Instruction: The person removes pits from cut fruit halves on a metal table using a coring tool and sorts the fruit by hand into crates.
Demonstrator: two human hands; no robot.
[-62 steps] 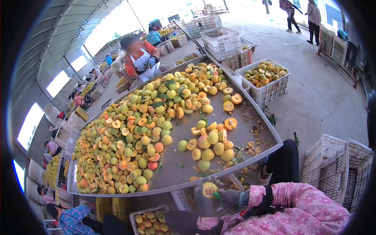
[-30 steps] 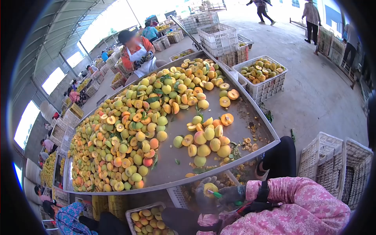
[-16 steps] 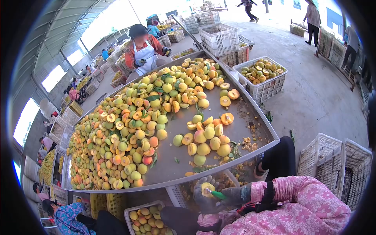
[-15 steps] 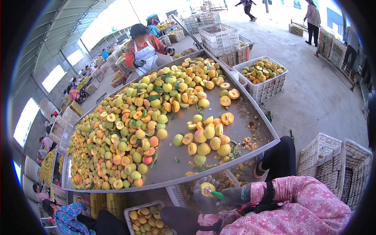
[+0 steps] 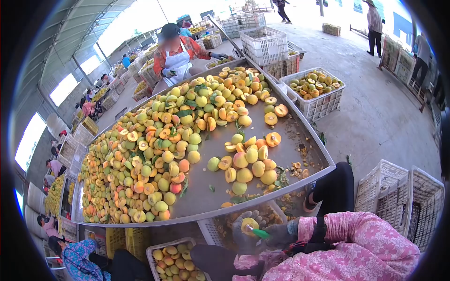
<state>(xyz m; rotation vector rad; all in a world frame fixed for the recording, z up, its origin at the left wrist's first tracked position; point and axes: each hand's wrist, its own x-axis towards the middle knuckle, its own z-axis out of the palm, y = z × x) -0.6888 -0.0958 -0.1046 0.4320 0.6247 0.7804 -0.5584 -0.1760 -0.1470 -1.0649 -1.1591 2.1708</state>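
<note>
Below the near edge of the metal table (image 5: 201, 201), my left hand (image 5: 244, 236) in a grey glove is closed round a cut yellow fruit half (image 5: 250, 225). My right hand (image 5: 279, 235), also gloved, holds a green-handled tool (image 5: 260, 232) with its tip at the cut face of the fruit. Its fingers are wrapped round the handle. A heap of whole and halved fruit (image 5: 145, 164) covers the table's left and far parts, and a smaller group (image 5: 248, 164) lies nearer my hands.
A co-worker (image 5: 178, 58) in a white apron sits across the table. A crate of fruit halves (image 5: 318, 100) stands right of it, stacked crates (image 5: 265, 44) behind. White crates (image 5: 382, 187) stand at right. Another fruit crate (image 5: 173, 262) is below the table, beside a person in blue (image 5: 82, 260).
The co-worker across the table has moved one hand outward to a crate beside the table. A distant walker has moved left. My hands stay together at the fruit, with the green tool against it.
</note>
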